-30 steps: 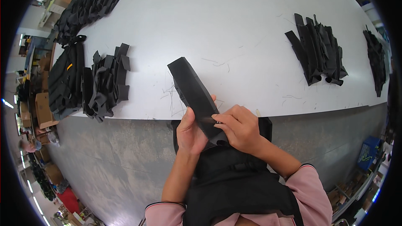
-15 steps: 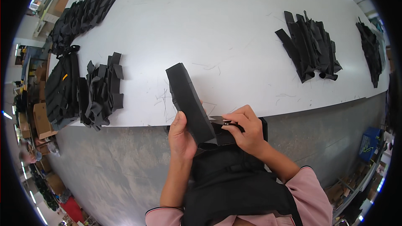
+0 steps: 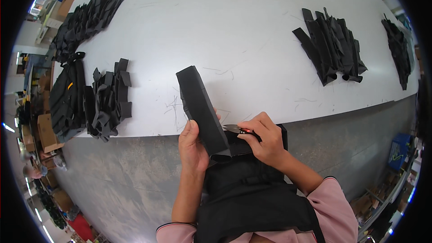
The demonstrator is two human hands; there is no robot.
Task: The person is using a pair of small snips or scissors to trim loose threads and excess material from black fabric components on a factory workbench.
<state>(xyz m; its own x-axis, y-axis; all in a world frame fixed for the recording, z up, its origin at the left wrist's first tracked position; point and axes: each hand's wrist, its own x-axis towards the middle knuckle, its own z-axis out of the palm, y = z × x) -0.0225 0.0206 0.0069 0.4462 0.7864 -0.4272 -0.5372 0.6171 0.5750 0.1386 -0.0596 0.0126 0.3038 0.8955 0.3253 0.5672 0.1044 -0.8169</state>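
We see a matte black fabric strip [image 3: 198,103], long and flat-faced, slanting over the near edge of the smooth white surface [image 3: 216,27], gripped by the fingers of our left hand [image 3: 192,148]. Near that same edge, our right hand [image 3: 268,139] has its fingers wrapped around snips [image 3: 234,128] with pointed metal blades.

Black strip [image 3: 200,108], white table [image 3: 180,40], mottled grey floor [image 3: 121,175]
Dark-edged pink sleeves [image 3: 335,204]; black bag [image 3: 67,110], orange tab [image 3: 69,86].
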